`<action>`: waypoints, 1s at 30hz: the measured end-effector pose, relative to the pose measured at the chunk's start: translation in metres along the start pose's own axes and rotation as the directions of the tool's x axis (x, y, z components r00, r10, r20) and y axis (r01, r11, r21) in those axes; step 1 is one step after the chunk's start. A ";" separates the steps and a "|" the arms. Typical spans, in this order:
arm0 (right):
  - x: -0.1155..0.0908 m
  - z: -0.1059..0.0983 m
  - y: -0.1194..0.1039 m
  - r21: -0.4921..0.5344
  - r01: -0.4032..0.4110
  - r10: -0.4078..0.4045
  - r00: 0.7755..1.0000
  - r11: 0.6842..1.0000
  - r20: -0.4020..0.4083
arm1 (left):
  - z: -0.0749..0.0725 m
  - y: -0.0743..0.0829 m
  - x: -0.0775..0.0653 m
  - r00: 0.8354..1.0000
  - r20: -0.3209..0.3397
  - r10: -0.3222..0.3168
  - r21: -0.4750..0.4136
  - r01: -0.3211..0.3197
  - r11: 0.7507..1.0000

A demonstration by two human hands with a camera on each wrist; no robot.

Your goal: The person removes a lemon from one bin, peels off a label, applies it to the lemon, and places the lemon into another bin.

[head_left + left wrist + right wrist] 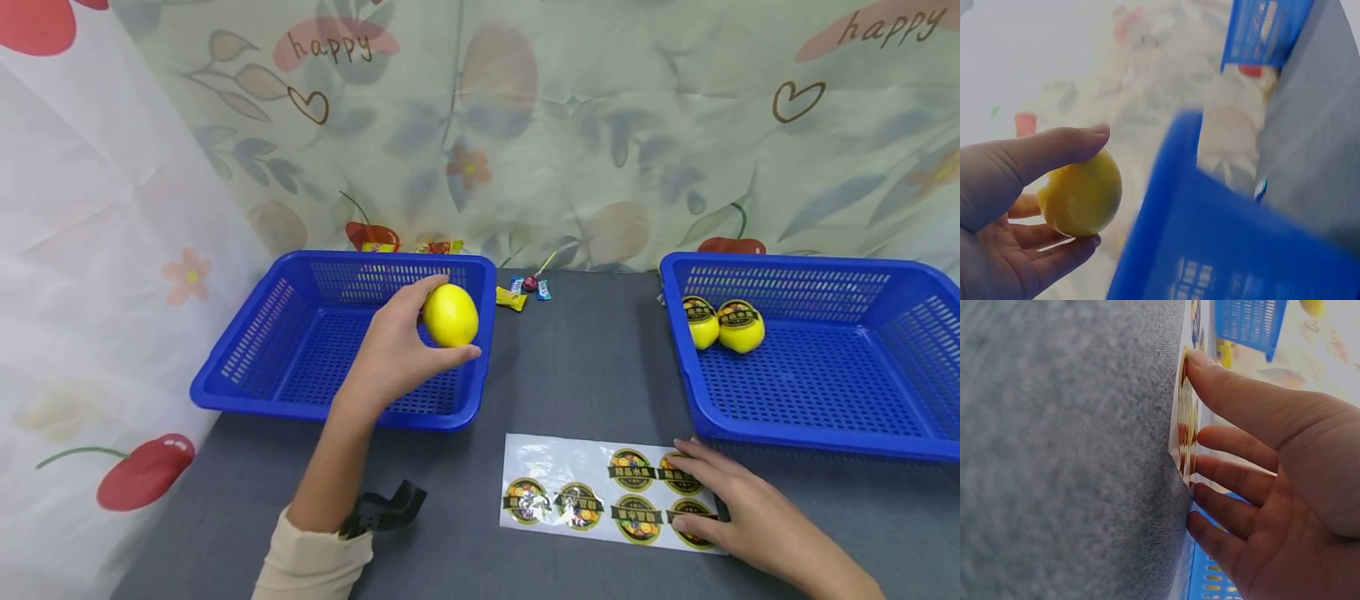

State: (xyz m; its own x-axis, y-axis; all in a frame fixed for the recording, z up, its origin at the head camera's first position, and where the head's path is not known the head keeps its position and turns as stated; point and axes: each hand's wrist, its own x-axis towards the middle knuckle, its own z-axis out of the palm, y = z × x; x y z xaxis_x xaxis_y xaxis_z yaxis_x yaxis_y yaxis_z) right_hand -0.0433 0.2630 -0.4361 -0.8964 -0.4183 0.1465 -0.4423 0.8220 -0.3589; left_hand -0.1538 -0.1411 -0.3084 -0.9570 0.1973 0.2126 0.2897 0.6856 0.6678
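My left hand [401, 346] grips a yellow lemon [451, 316] between thumb and fingers, above the right part of the left blue basket [480, 367]. No label shows on this lemon in the head view. In the left wrist view the lemon [1082, 197] sits against the curled fingers, with the thumb across its top. My right hand [742, 508] rests with relaxed fingers on the right end of a white sticker sheet [555, 454]. Several round black-and-gold stickers [636, 518] are on the sheet. In the right wrist view the thumb and fingertips touch the sheet's surface.
The right blue basket [817, 446] holds two lemons [741, 332] with round stickers on them. Small wrapped candies [512, 298] and a lollipop [530, 284] lie at the back between the baskets. A black strap [393, 507] is by the left wrist. A printed curtain [570, 142] hangs behind.
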 end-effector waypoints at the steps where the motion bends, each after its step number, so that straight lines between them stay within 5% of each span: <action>1: 0.000 0.000 0.000 0.002 0.000 0.000 1.000 1.000 0.002 | 0.004 0.005 0.001 1.000 0.003 0.007 -0.001 -0.007 1.000; 10: 0.000 0.000 -0.001 0.016 -0.011 0.011 0.999 1.000 0.035 | 0.051 0.044 0.009 0.992 0.050 0.114 0.025 -0.115 0.993; 16: 0.000 -0.003 -0.002 0.041 -0.028 0.025 0.998 0.999 0.057 | 0.095 0.063 0.018 0.985 0.144 0.098 0.033 -0.104 0.994; 23: -0.001 -0.003 -0.002 0.066 -0.047 0.041 0.995 0.997 0.088 | 0.139 0.059 0.034 0.976 0.216 -0.003 0.133 -0.026 0.991; 30: -0.003 0.001 0.002 0.043 -0.015 0.013 0.999 0.999 0.046 | 0.163 0.039 0.051 0.956 0.278 -0.094 0.190 0.041 0.981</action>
State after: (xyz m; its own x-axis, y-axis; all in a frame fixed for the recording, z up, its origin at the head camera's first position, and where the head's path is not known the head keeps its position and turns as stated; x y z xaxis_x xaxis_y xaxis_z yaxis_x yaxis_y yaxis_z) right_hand -0.0416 0.2653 -0.4378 -0.8998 -0.4249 0.0989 -0.4269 0.8108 -0.4004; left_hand -0.1939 0.0099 -0.3884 -0.9459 0.3192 -0.0581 0.2422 0.8139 0.5280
